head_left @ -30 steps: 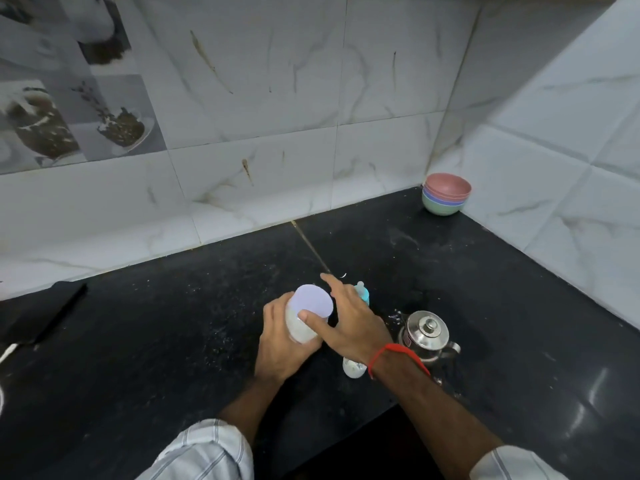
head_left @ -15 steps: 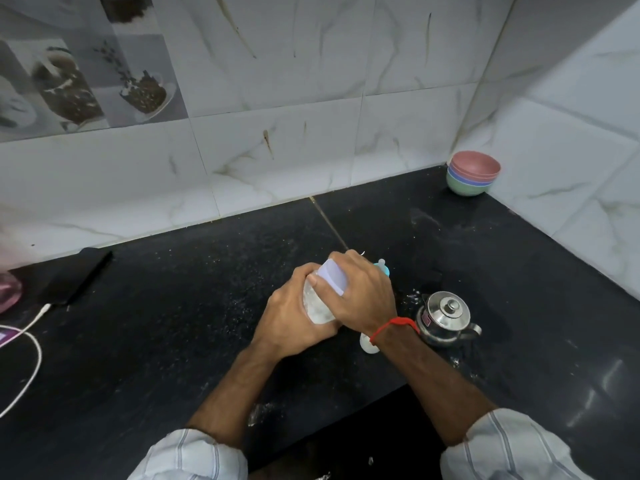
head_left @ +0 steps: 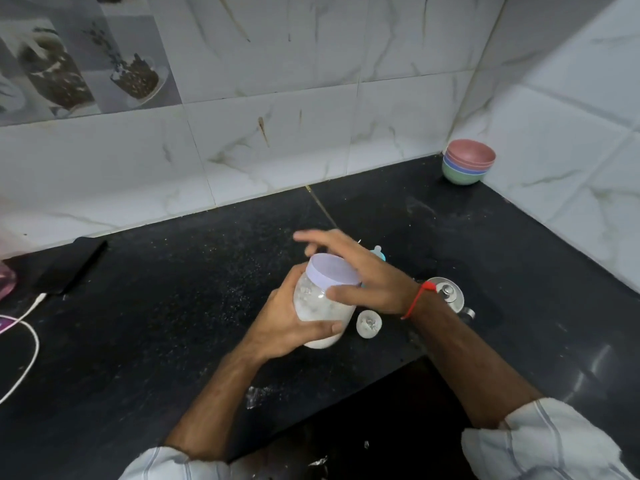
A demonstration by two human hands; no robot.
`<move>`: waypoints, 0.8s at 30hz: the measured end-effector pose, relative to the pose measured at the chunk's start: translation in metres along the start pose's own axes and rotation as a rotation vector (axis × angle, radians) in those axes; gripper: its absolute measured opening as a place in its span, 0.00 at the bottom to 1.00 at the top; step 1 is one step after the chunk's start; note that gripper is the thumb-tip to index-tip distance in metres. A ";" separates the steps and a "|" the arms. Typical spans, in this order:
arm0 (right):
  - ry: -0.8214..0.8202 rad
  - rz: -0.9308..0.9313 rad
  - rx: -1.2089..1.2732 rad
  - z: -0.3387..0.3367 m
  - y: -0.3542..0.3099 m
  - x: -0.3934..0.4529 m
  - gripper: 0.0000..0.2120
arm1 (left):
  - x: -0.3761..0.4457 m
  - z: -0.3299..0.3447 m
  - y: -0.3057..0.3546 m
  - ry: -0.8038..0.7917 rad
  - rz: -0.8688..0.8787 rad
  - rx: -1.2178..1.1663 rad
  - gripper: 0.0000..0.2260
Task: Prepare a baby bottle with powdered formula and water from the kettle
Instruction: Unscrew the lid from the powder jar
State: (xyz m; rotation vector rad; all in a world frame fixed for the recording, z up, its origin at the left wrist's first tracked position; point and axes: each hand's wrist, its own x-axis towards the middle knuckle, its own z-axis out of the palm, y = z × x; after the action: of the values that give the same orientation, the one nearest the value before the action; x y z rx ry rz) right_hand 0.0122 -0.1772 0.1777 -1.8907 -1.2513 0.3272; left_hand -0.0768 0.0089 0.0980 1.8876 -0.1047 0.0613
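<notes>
A clear jar of white formula powder (head_left: 322, 306) with a pale lilac lid (head_left: 332, 270) is held tilted above the black counter (head_left: 173, 306). My left hand (head_left: 287, 323) grips the jar's body from the left. My right hand (head_left: 374, 282) arches over the lid; its thumb touches the lid's rim and its fingers are spread and lifted, blurred. The baby bottle (head_left: 369, 325) lies behind my right wrist, mostly hidden, with its teal top showing past my fingers. A small steel kettle (head_left: 448, 296) stands just right of my wrist.
Stacked coloured bowls (head_left: 467, 164) sit in the far right corner by the tiled wall. A black phone (head_left: 69, 265) with a white cable (head_left: 31, 327) lies at the left, next to a pink object (head_left: 5, 282). Powder specks dot the counter.
The jar has risen from the counter and tilted in my left hand. My right hand, which was wrapped over the lid, has lifted its fingers off it.
</notes>
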 end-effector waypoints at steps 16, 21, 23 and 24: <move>-0.109 0.413 -0.081 -0.005 -0.021 -0.012 0.33 | -0.015 -0.017 0.022 0.047 -0.031 0.432 0.45; -0.144 0.313 -0.094 -0.001 -0.022 -0.009 0.32 | -0.017 -0.019 0.020 0.013 -0.060 0.474 0.48; -0.151 0.331 -0.041 -0.002 -0.022 -0.008 0.34 | -0.019 -0.021 0.019 0.015 -0.069 0.462 0.48; -0.142 0.348 -0.053 -0.001 -0.023 -0.007 0.33 | -0.020 -0.021 0.019 0.011 -0.066 0.464 0.48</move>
State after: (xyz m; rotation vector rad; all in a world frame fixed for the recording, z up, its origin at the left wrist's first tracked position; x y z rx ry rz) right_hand -0.0053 -0.1799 0.1944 -2.1633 -1.0236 0.6258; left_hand -0.0980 0.0240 0.1209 2.3519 -0.0207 0.0538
